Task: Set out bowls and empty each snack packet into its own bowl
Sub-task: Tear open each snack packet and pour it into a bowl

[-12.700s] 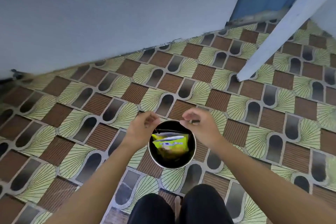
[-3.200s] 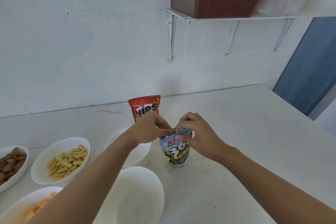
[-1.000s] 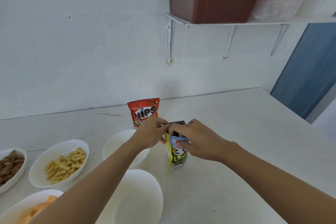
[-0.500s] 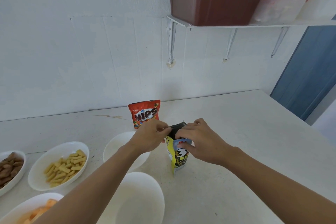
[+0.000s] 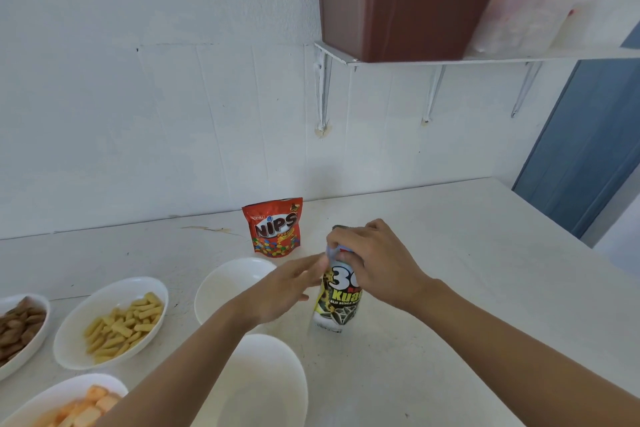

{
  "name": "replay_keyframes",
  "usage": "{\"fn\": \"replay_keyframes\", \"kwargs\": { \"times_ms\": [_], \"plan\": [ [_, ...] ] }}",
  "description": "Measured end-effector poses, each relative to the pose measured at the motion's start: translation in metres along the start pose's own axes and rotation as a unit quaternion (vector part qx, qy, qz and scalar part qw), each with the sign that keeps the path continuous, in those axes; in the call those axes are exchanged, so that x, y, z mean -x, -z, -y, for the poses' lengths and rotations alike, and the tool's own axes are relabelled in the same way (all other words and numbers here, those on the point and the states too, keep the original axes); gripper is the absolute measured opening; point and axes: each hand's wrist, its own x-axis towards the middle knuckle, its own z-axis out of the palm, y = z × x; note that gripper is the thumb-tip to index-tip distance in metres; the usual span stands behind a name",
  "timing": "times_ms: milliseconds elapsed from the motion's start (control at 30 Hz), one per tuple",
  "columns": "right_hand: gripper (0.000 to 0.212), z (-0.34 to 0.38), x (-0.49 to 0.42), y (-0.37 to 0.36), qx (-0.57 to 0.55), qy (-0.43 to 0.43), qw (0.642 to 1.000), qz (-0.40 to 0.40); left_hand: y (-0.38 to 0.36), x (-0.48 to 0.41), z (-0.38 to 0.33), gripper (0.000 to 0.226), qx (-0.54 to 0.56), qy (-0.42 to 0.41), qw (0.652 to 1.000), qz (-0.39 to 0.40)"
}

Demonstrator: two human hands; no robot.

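L→R across white speckled countertop (image 5: 467, 253): far-L white oval bowl w/ brown biscuits (image 5: 15, 329), glossy rim, partly cut by frame edge; next a white oval bowl w/ yellow stick snacks (image 5: 112, 321); front-L a white bowl w/ orange puffed pieces (image 5: 65, 402). Two empty white glossy bowls: the rear one (image 5: 228, 288) just L of the packet, the near one (image 5: 263, 381) in front. Red foil NIPS pouch (image 5: 276, 228) stands upright by the wall, top looks sealed, well apart from both hands. Task item = upright printed plastic sunflower-seed packet (image 5: 338, 302), yellow/black/pale blue, long axis vertical, base on counter, between the hands. Left hand (image 5: 287, 288) at packet's L edge, blurred; fingers seem pressed on a thin side strip, but can't tell for sure. Right hand (image 5: 375, 260) over the top, fingers curled, pinching the crumpled top seam. Key relation: packet mouth sits directly under R fingers, rear empty bowl lies L of it, nearer L hand. Judgement: tear-open step; tipping leftward into that bowl looks shortest. Film is thin, crinkly, could spill if ripped too far.
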Motion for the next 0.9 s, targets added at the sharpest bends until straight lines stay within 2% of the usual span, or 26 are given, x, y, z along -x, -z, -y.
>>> {"fn": "replay_keyframes", "kwargs": {
  "times_ms": [67, 300, 467, 567, 633, 700, 800, 900],
  "plan": [
    [0.014, 0.003, -0.005, 0.006, -0.027, -0.016, 0.999, -0.035, -0.003, 0.004, -0.001, 0.032, -0.006, -0.020, 1.000, -0.006],
    [0.014, 0.024, -0.026, 0.037, -0.185, -0.050, 0.974, -0.124, -0.007, 0.027, -0.008, 0.067, -0.007, -0.110, 0.991, -0.079],
    [0.008, 0.047, -0.034, 0.053, -0.311, -0.098, 0.933, -0.151, -0.009, 0.051, -0.020, 0.069, -0.011, -0.133, 0.978, -0.159],
    [0.010, 0.059, -0.034, 0.057, -0.277, -0.093, 0.947, -0.132, -0.005, 0.070, -0.020, 0.067, 0.007, -0.127, 0.977, -0.172],
    [0.012, 0.065, -0.033, 0.061, -0.215, -0.065, 0.967, -0.120, -0.003, 0.084, -0.021, 0.067, 0.029, -0.119, 0.977, -0.176],
    [0.008, 0.067, -0.032, 0.064, -0.211, -0.028, 0.974, -0.082, -0.002, 0.102, -0.020, 0.066, 0.040, -0.110, 0.979, -0.170],
    [0.008, 0.073, -0.031, 0.067, -0.303, -0.010, 0.952, 0.053, -0.001, 0.129, -0.013, 0.064, 0.040, -0.094, 0.984, -0.143],
    [0.007, 0.086, -0.027, 0.060, -0.335, 0.013, 0.936, 0.108, 0.000, 0.152, -0.009, 0.065, 0.041, -0.083, 0.986, -0.135]
  ]
}}
